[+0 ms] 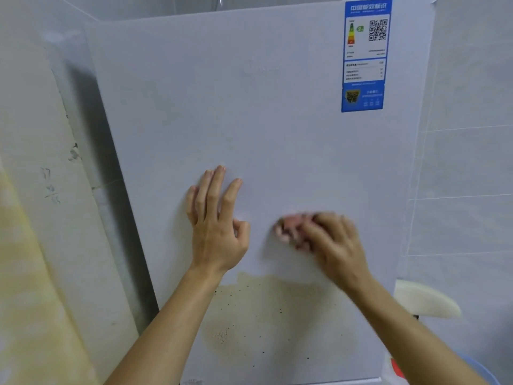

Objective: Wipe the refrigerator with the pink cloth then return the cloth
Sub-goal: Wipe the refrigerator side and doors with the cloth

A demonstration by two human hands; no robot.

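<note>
The white refrigerator door (249, 120) fills the middle of the head view. My left hand (216, 218) lies flat against the door with fingers spread, holding nothing. To its right, my right hand (330, 243) presses a crumpled pink cloth (288, 226) against the door; hand and cloth are motion-blurred. Only the cloth's left part shows beyond my fingers. A yellowish, speckled stain (266, 315) covers the door's lower part, just below both hands.
A blue energy label (365, 54) sticks to the door's upper right. A stained, yellowish wall (33, 218) stands close on the left. A tiled wall (466, 162) is on the right, with a cream rounded object (424, 300) and a blue rim (483, 370) below it.
</note>
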